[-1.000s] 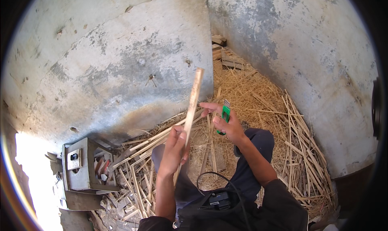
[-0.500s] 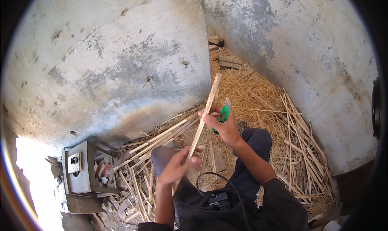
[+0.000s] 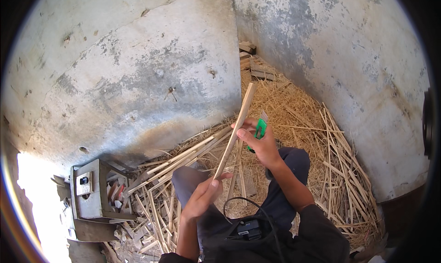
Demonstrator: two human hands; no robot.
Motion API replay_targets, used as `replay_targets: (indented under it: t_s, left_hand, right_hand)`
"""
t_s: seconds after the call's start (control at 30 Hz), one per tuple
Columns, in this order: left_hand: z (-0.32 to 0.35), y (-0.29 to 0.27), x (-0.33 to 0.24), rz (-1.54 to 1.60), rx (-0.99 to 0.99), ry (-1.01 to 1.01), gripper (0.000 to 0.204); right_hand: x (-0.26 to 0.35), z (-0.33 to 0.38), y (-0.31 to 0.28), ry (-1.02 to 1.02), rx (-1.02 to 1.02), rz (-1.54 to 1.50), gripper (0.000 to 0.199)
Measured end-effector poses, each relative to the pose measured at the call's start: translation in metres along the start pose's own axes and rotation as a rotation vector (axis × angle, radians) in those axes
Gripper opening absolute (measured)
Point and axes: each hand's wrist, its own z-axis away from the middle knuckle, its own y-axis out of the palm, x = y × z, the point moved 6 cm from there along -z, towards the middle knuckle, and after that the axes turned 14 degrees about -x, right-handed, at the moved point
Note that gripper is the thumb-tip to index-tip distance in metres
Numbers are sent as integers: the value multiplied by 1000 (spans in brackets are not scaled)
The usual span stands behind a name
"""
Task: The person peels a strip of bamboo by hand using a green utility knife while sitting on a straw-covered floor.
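Note:
A pale wooden strip [image 3: 237, 125] slants up and away in front of me, its far end raised above the straw. My left hand [image 3: 205, 197] pinches its near end between thumb and fingers. Higher up, my right hand [image 3: 258, 141] grips the strip between thumb and fingertips. That same hand also holds a green utility knife [image 3: 261, 128], tucked against the palm with its blade out and pointing away from me. The blade is apart from the wood. Part of the knife's handle is hidden by the hand.
Straw-like shavings [image 3: 294, 106] cover the floor toward the corner. Long wooden sticks [image 3: 183, 159] lie at my left, and more sticks [image 3: 351, 180] line the right wall. A worn wooden box [image 3: 98, 189] stands at the left. A black cable [image 3: 248, 198] loops over my lap.
My right hand and the strip have shifted slightly right. The left thumb now lies along the strip's near end, and the strip has turned a little to show a different face.

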Motion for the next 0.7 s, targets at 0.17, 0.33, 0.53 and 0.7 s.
replay_targets:
  t_s: [0.17,0.33,0.53,0.7]
  left_hand:
    - [2,6,-4,30,-18,27,65]
    - [-1,10,-9,-62,-128,119,56]
    - [0,14,-21,-124,-152,77,33]
    - [4,1,-12,-197,-142,331,36]
  right_hand:
    - [4,1,-3,-16,37,19,35]
    - [17,6,4,-24,41,-3,35]
    - [15,5,-5,-16,31,61,34]
    - [25,1,-6,-43,-47,-81,32]
